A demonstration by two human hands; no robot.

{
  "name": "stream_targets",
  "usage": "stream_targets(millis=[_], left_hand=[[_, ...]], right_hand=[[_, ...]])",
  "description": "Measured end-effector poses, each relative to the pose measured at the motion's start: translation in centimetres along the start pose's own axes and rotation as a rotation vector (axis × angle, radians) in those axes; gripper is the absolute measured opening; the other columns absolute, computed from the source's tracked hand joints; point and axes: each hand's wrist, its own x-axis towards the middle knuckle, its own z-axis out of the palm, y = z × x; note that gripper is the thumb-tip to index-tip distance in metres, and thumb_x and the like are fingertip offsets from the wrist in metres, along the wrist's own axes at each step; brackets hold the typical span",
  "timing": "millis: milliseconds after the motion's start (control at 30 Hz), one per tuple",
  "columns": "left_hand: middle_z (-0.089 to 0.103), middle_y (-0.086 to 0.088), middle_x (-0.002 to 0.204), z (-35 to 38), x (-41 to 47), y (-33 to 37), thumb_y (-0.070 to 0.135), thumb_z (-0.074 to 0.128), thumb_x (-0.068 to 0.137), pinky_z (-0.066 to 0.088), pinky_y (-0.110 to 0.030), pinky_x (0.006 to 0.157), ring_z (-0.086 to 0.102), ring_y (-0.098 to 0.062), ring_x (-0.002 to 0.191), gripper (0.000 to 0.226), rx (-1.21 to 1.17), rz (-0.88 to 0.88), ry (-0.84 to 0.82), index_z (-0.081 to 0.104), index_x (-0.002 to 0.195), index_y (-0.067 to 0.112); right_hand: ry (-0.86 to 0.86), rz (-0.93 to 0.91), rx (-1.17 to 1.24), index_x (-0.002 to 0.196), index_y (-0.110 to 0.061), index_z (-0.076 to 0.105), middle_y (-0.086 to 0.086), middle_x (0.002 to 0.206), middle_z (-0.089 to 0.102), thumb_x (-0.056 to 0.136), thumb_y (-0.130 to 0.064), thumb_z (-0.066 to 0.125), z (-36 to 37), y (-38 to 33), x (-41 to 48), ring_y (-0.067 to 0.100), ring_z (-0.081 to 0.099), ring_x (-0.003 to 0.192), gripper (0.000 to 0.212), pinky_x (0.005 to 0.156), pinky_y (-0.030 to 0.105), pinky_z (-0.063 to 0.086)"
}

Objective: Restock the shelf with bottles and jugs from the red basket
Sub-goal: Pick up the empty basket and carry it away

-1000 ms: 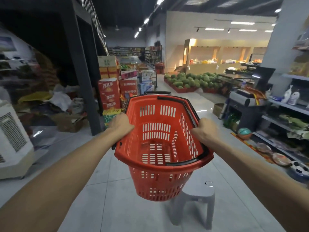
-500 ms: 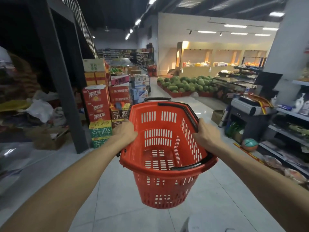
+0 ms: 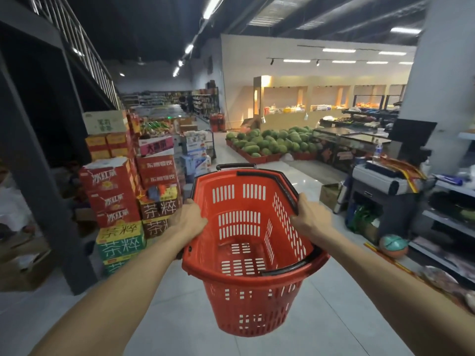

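Note:
I carry a red plastic basket (image 3: pixel 253 299) in front of me, above the tiled floor. Nothing lies inside it; its slotted bottom shows. My left hand (image 3: pixel 189 219) grips the left rim. My right hand (image 3: pixel 309 219) grips the right rim beside the folded black handle (image 3: pixel 290 268). A shelf (image 3: pixel 452 219) with mixed goods runs along the right edge of the view. No bottles or jugs show in the basket.
Stacked red and green drink cartons (image 3: pixel 120 201) stand left of the aisle beside a dark steel post (image 3: pixel 33 181). A grey counter with a printer (image 3: pixel 380 183) is on the right. A watermelon pile (image 3: pixel 272 143) lies ahead, and a ball (image 3: pixel 393 245) sits on the floor.
I have walked forward down the aisle with the basket; the cartons and counter are nearer. The grey stool under the basket has dropped out of view. Both hands keep their grip.

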Motion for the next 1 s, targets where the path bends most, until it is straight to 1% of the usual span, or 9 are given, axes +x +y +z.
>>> stream_targets(millis=[100, 200, 300, 400, 533, 700, 833, 900, 1000], left_hand=[[0.067, -0.011, 0.109, 0.2, 6.9, 1.9, 0.034, 0.063, 0.099, 0.061, -0.041, 0.084, 0.071, -0.031, 0.099, 0.06, 0.008, 0.004, 0.001, 0.039, 0.143, 0.001], [0.068, -0.012, 0.113, 1.3, 14.0, 3.8, 0.036, 0.063, 0.099, 0.059, -0.04, 0.081, 0.07, -0.031, 0.102, 0.069, 0.029, 0.003, 0.011, 0.033, 0.15, 0.0], [0.07, -0.013, 0.112, 3.4, 21.6, 5.3, 0.034, 0.06, 0.102, 0.055, -0.036, 0.073, 0.071, -0.029, 0.096, 0.077, 0.048, 0.02, 0.027, 0.023, 0.157, -0.003], [0.071, -0.012, 0.107, 5.9, 29.9, 6.3, 0.034, 0.061, 0.1, 0.061, -0.038, 0.076, 0.073, -0.028, 0.09, 0.069, 0.02, 0.029, 0.025, 0.032, 0.15, -0.002], [0.07, -0.01, 0.103, 8.4, 41.5, 7.9, 0.036, 0.064, 0.097, 0.064, -0.04, 0.075, 0.074, -0.027, 0.084, 0.059, -0.014, 0.024, 0.021, 0.043, 0.14, 0.001], [0.069, -0.011, 0.106, 9.8, 53.4, 11.8, 0.036, 0.064, 0.097, 0.063, -0.041, 0.079, 0.073, -0.029, 0.09, 0.066, -0.018, 0.06, 0.022, 0.037, 0.146, 0.001], [0.07, -0.011, 0.112, 11.9, 62.5, 15.4, 0.037, 0.061, 0.098, 0.058, -0.037, 0.075, 0.072, -0.03, 0.096, 0.066, 0.015, 0.083, 0.023, 0.037, 0.146, 0.0], [0.07, -0.012, 0.114, 13.9, 67.2, 17.1, 0.036, 0.061, 0.097, 0.056, -0.037, 0.074, 0.072, -0.03, 0.099, 0.068, 0.011, 0.086, 0.016, 0.034, 0.147, -0.002], [0.069, -0.012, 0.11, 17.1, 74.5, 20.1, 0.034, 0.061, 0.097, 0.062, -0.042, 0.077, 0.072, -0.031, 0.093, 0.069, -0.031, 0.075, 0.0, 0.032, 0.148, -0.002]], right_hand=[[-0.006, 0.004, 0.02, 0.116, -0.019, 0.04, 0.002, 0.092, 0.063, 0.092, -0.035, 0.054, 1.8, 0.0, 6.9, 0.023, 0.06, 0.073, 0.033, 0.066, 0.035, 0.05], [-0.002, 0.016, 0.042, 0.114, -0.021, 0.039, 0.0, 0.092, 0.064, 0.093, -0.04, 0.055, 3.9, 0.1, 13.7, 0.021, 0.063, 0.073, 0.033, 0.068, 0.038, 0.056], [-0.006, 0.021, 0.043, 0.114, -0.02, 0.039, -0.001, 0.092, 0.061, 0.095, -0.039, 0.055, 6.8, 0.3, 20.7, 0.021, 0.06, 0.072, 0.032, 0.066, 0.034, 0.049], [0.008, 0.017, 0.007, 0.111, -0.019, 0.039, 0.002, 0.094, 0.062, 0.093, -0.033, 0.054, 9.6, 0.3, 28.0, 0.024, 0.055, 0.074, 0.027, 0.068, 0.035, 0.046], [0.004, 0.032, -0.002, 0.113, -0.016, 0.041, 0.002, 0.091, 0.06, 0.093, -0.033, 0.054, 12.9, -0.7, 38.3, 0.025, 0.054, 0.074, 0.029, 0.067, 0.034, 0.043], [-0.001, 0.055, 0.014, 0.119, -0.017, 0.039, -0.002, 0.09, 0.055, 0.095, -0.034, 0.053, 15.3, -0.1, 49.4, 0.022, 0.055, 0.072, 0.032, 0.067, 0.033, 0.043], [0.011, 0.066, 0.038, 0.113, -0.02, 0.035, -0.004, 0.089, 0.053, 0.097, -0.033, 0.053, 17.9, 1.3, 58.0, 0.009, 0.044, 0.059, 0.027, 0.061, 0.031, 0.037], [0.022, 0.072, 0.038, 0.111, -0.021, 0.034, -0.003, 0.09, 0.055, 0.097, -0.033, 0.053, 19.8, 2.4, 62.5, 0.011, 0.043, 0.061, 0.027, 0.064, 0.031, 0.038], [0.005, 0.09, 0.043, 0.113, -0.018, 0.036, -0.002, 0.09, 0.056, 0.097, -0.034, 0.054, 23.1, 4.5, 69.9, 0.014, 0.046, 0.064, 0.028, 0.066, 0.031, 0.038]])
